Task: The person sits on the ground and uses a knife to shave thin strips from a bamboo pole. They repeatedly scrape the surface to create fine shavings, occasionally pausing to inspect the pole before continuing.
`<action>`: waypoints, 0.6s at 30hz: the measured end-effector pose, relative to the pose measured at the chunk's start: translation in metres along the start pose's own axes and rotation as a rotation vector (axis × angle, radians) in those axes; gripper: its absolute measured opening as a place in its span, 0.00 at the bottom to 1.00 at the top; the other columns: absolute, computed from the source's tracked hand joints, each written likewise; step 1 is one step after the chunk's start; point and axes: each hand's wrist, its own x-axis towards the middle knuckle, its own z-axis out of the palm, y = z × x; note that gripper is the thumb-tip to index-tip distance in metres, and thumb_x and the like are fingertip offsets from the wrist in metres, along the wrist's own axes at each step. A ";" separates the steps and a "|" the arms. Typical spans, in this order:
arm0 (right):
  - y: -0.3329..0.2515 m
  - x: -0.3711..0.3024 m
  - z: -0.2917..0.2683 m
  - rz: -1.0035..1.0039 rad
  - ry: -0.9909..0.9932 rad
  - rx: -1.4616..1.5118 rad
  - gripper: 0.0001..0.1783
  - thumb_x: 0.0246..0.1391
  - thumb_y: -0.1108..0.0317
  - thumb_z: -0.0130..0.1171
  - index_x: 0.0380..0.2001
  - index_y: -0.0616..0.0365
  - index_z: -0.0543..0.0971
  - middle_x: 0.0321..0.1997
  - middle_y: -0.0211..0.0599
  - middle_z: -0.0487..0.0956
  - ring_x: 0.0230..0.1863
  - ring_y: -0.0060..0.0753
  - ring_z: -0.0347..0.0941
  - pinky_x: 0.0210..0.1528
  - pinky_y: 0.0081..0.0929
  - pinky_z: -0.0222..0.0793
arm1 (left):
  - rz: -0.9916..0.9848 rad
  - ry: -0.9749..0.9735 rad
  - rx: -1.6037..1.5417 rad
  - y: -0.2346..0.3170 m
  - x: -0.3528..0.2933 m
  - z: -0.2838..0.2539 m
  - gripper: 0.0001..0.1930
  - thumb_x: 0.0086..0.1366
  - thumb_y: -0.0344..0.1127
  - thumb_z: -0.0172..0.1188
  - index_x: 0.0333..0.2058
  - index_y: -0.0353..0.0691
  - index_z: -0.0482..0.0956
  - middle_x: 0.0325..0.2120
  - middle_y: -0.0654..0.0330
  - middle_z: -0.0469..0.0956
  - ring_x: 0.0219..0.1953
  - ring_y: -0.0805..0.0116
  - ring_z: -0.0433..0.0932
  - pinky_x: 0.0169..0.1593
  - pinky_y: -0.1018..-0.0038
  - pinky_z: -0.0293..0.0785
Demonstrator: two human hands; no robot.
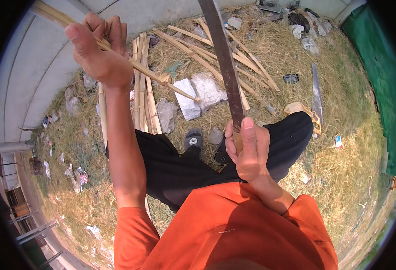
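My left hand (100,56), raised at the upper left, is closed around a long bamboo strip (148,73). The strip slants down to the right, with a knot near its lower end. That end lies over a white stone block (186,101); whether it touches cannot be told. In my right hand (251,150) is the handle of a machete (222,51), its dark, narrow blade pointing up and away from me. The blade stands apart from the strip. More split bamboo strips lie on the dry grass, some in a bundle (142,92) beside my left forearm, others fanned out (202,53) beyond the stones.
A rough pale rock (209,90) adjoins the white block. Past my right knee lies a handsaw (317,92) with a light handle. A pale wall (27,81) rises on the left, a green sheet (375,76) on the right. Rubble and litter (303,27) gather at the far right.
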 end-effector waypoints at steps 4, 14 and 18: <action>0.054 0.001 0.004 -0.174 -0.096 -0.297 0.33 0.68 0.50 0.39 0.17 0.65 0.72 0.09 0.44 0.67 0.12 0.44 0.65 0.19 0.37 0.61 | 0.001 0.014 -0.040 0.002 -0.001 0.005 0.32 0.64 0.72 0.43 0.19 0.48 0.53 0.10 0.68 0.51 0.11 0.79 0.49 0.18 0.81 0.46; 0.016 0.005 -0.002 0.340 -0.276 -0.023 0.31 0.68 0.49 0.41 0.21 0.65 0.73 0.11 0.34 0.66 0.13 0.25 0.64 0.19 0.28 0.58 | -0.042 -0.050 -0.072 0.000 -0.005 -0.016 0.33 0.63 0.73 0.44 0.19 0.47 0.55 0.09 0.67 0.53 0.11 0.78 0.49 0.20 0.81 0.48; 0.017 -0.012 0.006 -0.165 -0.058 0.135 0.29 0.68 0.52 0.41 0.22 0.66 0.72 0.11 0.32 0.66 0.13 0.22 0.60 0.17 0.22 0.54 | -0.059 -0.025 -0.054 0.002 -0.006 -0.015 0.33 0.62 0.73 0.45 0.20 0.47 0.55 0.09 0.67 0.53 0.11 0.78 0.49 0.20 0.81 0.47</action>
